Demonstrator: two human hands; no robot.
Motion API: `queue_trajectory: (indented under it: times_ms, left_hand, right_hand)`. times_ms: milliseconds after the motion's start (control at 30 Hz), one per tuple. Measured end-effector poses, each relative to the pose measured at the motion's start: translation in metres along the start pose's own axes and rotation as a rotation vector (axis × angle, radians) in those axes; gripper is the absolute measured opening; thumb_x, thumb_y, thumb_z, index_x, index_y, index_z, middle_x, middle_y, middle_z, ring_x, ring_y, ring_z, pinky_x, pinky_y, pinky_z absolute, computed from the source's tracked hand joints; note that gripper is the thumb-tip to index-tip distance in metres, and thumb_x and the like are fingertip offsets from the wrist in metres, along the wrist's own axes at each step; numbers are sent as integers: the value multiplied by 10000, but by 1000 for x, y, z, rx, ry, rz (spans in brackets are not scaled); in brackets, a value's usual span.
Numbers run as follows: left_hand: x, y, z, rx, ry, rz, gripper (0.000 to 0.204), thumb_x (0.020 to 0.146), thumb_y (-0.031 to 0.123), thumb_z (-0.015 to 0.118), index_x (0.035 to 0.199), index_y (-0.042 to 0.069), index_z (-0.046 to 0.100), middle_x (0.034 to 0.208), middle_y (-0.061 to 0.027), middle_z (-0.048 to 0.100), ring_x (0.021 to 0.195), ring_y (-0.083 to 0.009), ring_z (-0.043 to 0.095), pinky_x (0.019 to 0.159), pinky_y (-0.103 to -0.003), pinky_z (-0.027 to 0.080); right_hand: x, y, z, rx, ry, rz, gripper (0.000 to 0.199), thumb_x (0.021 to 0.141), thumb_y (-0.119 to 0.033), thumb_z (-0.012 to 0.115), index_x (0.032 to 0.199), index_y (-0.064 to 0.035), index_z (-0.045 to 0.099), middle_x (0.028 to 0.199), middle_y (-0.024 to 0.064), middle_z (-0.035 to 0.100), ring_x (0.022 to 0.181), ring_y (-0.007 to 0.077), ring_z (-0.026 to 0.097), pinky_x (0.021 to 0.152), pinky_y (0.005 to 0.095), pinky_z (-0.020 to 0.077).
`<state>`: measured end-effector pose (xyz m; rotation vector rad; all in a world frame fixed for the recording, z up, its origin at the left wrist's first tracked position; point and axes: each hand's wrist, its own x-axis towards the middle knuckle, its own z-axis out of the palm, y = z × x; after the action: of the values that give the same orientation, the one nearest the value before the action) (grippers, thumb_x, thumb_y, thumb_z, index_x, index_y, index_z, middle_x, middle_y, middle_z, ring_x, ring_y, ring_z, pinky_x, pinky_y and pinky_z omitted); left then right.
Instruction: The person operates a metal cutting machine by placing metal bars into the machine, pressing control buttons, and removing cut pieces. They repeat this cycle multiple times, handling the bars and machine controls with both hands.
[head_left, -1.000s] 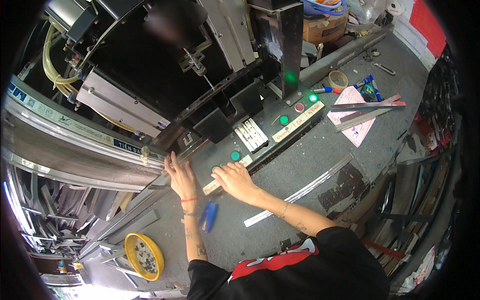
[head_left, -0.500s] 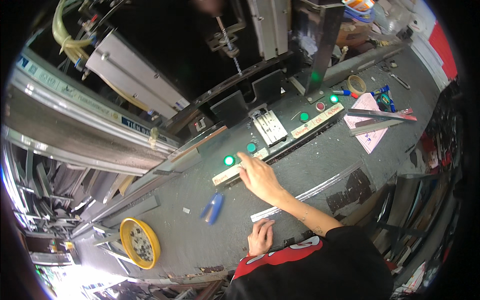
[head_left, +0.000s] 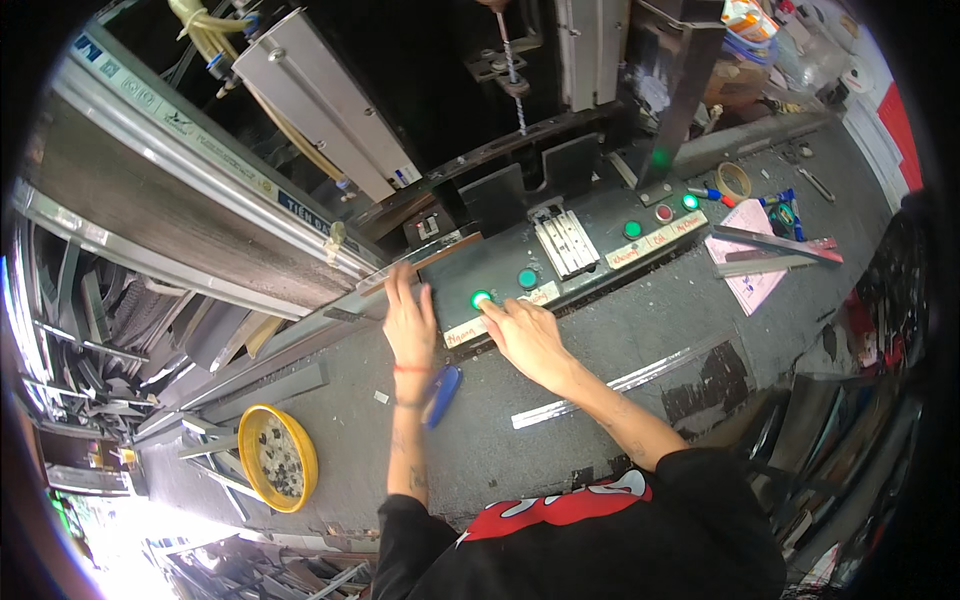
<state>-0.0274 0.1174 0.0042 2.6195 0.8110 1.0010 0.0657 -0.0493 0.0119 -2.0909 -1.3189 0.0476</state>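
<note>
My right hand [head_left: 527, 340] reaches to the control strip with a digit on the lit green push button [head_left: 482, 299]; its other fingers rest by the strip's pale label [head_left: 463, 332]. It holds nothing. My left hand [head_left: 410, 325] is raised to the left of that button, open with fingers up, near the long metal rail. Another green button [head_left: 528, 279] sits just right of the lit one. Below my left wrist lies a blue-handled hand tool [head_left: 442, 398], partly hidden by the forearm. A silvery metal strip [head_left: 600, 388] lies under my right forearm.
Ahead stand a drill bit [head_left: 512, 70] and a slotted metal block [head_left: 565, 243]. More buttons, including a red one [head_left: 663, 213], run to the right. A yellow basin [head_left: 310, 465] holds small scraps. Metal bars [head_left: 775, 245] lie across pink paper [head_left: 752, 288]. Profiles pile up far left.
My left hand has risen from beside the metal strip to the left of the buttons. My right hand has come down onto the lit green button. The whole view has shifted slightly.
</note>
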Motion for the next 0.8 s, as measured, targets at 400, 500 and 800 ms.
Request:
queue_trajectory:
  times_ms: [400, 500, 800]
  left_hand:
    - [29, -31, 20, 210, -101, 1, 269, 925, 305, 535, 1127, 129, 563, 1098, -45, 601, 782, -349, 644, 594, -446, 517]
    - [29, -32, 20, 216, -102, 7, 268, 925, 301, 536, 1121, 122, 567, 1091, -47, 605, 775, -350, 644, 597, -445, 515]
    - [29, -6, 6, 181, -41, -67, 283, 927, 259, 551, 1160, 99, 571, 1161, -121, 555, 848, -358, 638, 647, -442, 520]
  right_hand:
    - [2, 23, 6, 263, 37, -64, 340, 864, -124, 571, 1193, -40, 586, 948, 134, 621, 912, 301, 611, 770, 416, 506]
    - [3, 24, 8, 241, 62, -62, 331, 880, -133, 562, 1201, -57, 586, 888, 121, 608, 855, 298, 609, 757, 408, 495]
    - [18, 16, 14, 150, 175, -72, 178, 832, -172, 597, 937, -36, 644, 557, 130, 580, 515, 312, 601, 492, 411, 457]
